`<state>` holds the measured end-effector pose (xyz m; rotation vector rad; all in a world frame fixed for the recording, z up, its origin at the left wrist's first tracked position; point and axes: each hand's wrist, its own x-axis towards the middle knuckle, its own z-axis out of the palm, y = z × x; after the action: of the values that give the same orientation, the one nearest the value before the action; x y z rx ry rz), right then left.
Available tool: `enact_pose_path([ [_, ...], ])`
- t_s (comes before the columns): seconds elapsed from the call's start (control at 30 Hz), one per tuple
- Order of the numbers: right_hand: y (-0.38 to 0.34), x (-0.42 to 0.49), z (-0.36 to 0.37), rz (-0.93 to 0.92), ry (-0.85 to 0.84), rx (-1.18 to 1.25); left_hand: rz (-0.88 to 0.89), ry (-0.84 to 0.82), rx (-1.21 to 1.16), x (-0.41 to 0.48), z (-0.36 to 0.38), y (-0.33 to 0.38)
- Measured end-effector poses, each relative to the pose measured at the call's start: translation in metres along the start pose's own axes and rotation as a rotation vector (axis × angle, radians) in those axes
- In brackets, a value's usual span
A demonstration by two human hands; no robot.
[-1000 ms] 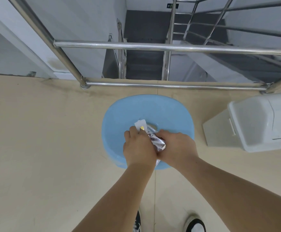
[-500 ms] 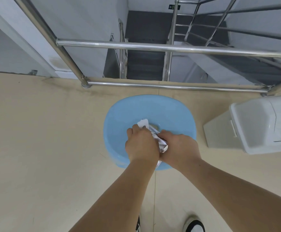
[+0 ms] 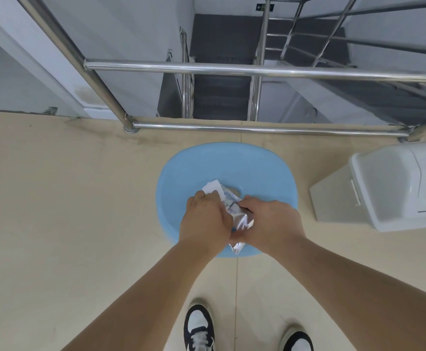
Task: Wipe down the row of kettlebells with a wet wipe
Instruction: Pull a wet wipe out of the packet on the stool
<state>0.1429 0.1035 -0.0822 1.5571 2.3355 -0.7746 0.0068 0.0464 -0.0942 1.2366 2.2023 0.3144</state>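
Above the blue plastic stool's (image 3: pixel 257 168) middle: one foil wet-wipe packet (image 3: pixel 239 216), gripped by left hand (image 3: pixel 204 219) and right hand (image 3: pixel 270 224), fingers curled round it. Step judged: opening. Next: a wipe is to be drawn out. Kettlebells not seen.

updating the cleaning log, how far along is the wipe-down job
Barely started. Done: nothing visible; no kettlebell is in view. In hand: the left hand and right hand both grip a silvery wipe packet over a blue stool, a white piece showing at its top. Left: freeing the wipe and wiping every kettlebell.
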Motion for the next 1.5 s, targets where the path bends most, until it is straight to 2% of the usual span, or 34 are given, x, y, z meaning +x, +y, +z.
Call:
enact_pose_path([
  [0.13, -0.001, 0.001, 0.0, 0.013, -0.017, -0.004, 0.047, 0.04, 0.022, -0.001, 0.003, -0.005],
  [0.33, -0.002, 0.0, -0.005, 0.01, -0.052, 0.031, 0.01, 0.062, 0.241, 0.004, 0.005, 0.006],
  [0.53, 0.0, 0.001, -0.003, 0.001, -0.031, -0.021, -0.079, 0.096, 0.167, 0.003, 0.011, 0.014],
  [0.73, -0.001, 0.002, -0.005, -0.003, -0.043, -0.024, -0.097, 0.051, -0.178, -0.003, 0.004, 0.005],
  [0.83, -0.001, 0.001, -0.003, 0.002, -0.042, -0.027, -0.152, 0.024, -0.471, -0.01, -0.01, 0.001],
  [0.93, -0.001, 0.001, -0.002, 0.0, -0.045, -0.016, -0.189, 0.094, -0.692, -0.016, -0.023, 0.0],
  [1.0, -0.001, 0.001, -0.003, 0.0, -0.05, -0.011, -0.158, 0.179, -0.661, -0.019, -0.025, -0.001],
  [1.07, -0.001, 0.001, -0.004, 0.007, -0.057, -0.016, -0.056, 0.211, -0.592, -0.023, -0.021, -0.001],
  [1.2, -0.003, 0.0, -0.005, -0.001, -0.055, -0.055, 0.353, 0.23, -0.195, -0.024, -0.022, -0.001],
  [1.3, -0.004, 0.0, -0.006, 0.012, -0.057, -0.032, 0.381, 0.039, 0.083, -0.019, -0.016, -0.007],
  [1.33, -0.004, 0.0, -0.006, 0.018, -0.061, -0.027, 0.379, 0.031, 0.139, -0.017, -0.014, -0.011],
  [1.5, -0.003, 0.001, -0.006, 0.024, -0.076, -0.032, 0.476, 0.19, 0.072, -0.008, -0.021, -0.016],
])
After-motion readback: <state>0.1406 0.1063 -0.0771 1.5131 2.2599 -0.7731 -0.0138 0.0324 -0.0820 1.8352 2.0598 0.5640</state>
